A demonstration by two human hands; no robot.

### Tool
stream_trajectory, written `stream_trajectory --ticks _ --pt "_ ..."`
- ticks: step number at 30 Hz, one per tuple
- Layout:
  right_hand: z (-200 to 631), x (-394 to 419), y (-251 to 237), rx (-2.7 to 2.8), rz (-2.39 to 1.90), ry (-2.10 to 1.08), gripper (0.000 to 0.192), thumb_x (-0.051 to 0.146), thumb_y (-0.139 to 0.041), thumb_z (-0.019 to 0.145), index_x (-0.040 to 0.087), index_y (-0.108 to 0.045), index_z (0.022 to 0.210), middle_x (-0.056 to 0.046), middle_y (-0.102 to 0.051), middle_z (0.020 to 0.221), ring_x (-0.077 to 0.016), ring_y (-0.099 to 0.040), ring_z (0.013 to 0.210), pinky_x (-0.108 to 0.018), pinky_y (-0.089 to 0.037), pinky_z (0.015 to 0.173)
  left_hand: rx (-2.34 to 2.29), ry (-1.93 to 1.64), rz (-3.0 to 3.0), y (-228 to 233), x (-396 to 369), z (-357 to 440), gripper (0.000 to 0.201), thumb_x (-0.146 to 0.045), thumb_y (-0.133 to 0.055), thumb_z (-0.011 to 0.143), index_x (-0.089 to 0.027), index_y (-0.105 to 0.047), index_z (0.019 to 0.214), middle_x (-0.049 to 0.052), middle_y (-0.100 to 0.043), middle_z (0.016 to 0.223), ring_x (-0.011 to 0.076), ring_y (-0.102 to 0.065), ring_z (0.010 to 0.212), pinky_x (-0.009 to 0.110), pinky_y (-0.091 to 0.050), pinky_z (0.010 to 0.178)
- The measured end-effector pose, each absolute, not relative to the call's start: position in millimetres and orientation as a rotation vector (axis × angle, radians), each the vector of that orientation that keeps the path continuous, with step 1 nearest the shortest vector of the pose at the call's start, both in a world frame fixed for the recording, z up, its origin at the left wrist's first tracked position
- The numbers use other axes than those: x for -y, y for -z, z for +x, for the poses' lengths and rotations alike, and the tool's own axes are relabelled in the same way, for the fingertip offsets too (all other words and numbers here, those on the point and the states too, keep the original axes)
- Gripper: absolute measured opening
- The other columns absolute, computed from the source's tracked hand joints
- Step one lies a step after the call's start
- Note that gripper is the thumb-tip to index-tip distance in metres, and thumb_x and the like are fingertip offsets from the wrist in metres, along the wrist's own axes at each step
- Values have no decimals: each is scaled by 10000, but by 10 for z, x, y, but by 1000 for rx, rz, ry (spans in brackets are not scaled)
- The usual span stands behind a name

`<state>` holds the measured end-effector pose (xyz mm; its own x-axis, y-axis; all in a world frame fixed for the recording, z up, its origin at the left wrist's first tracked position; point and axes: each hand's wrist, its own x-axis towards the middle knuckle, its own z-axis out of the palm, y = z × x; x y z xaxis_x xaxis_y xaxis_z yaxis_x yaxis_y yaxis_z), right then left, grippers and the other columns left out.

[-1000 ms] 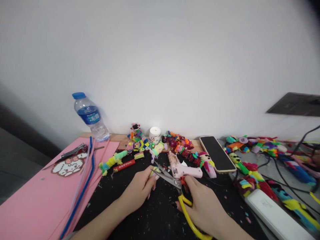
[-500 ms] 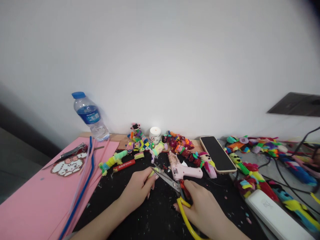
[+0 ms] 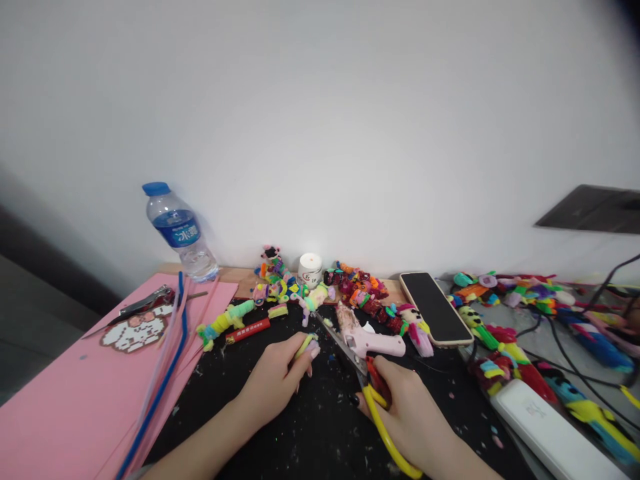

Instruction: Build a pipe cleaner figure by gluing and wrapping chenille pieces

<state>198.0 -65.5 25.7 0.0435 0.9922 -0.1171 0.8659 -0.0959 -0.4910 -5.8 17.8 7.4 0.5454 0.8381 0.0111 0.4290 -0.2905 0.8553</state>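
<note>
Head view. L hand (image 3: 277, 381): on black mat (image 3: 280, 440), fingers pinched round small yellow-green pipe-cleaner piece (image 3: 306, 345) at fingertips. R hand (image 3: 410, 413): gripping yellow handles of scissors (image 3: 357, 373), blades shut, tips pointing up-left, passing just right of the piece. Pink glue gun (image 3: 367, 339) lying just behind scissors. Phone (image 3: 435, 308) face-up to the right. Water bottle (image 3: 177, 233) upright at wall, behind pink sheets (image 3: 75, 393).

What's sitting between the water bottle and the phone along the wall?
In the head view, between water bottle and phone: a small white jar and fuzzy craft figures.
</note>
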Motion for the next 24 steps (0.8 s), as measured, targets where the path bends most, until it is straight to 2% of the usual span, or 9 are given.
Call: stream_trajectory --ticks 6,15,20,24 --pt "1971 661 -289 1841 -2058 -638 298 228 -569 648 215 -401 894 -31 -574 860 -184 -540 678 -275 -381 597 -1030 -637 1922 -130 -167 -53 279 -370 -336 921 -186 -469 761 -37 -512 574 139 -528 566 233 -368 584" --pt "1911 682 -276 1964 -2069 -573 314 324 -650 657 222 -478 899 -37 -602 931 -224 -591 762 -278 -374 619 -1030 -561 1961 -105 -151 -55 216 -277 -352 901 -191 -448 727 -31 -536 614 132 -521 559 231 -354 573" --pt "1917 679 -260 1974 -2086 -569 324 348 -671 651 215 -516 903 -39 -617 918 -224 -597 772 -272 -381 631 -1014 -543 2084 -73 -167 -56 231 -247 -367 883 -190 -457 678 -5 -553 673 142 -520 612 235 -362 603" --pt "1921 690 -250 1961 -2085 -583 286 342 -678 655 206 -534 861 -34 -620 876 -212 -590 728 -265 -374 611 -1043 -528 2123 -35 -171 -60 214 -251 -360 894 -191 -472 722 18 -588 735 160 -533 662 247 -373 631"
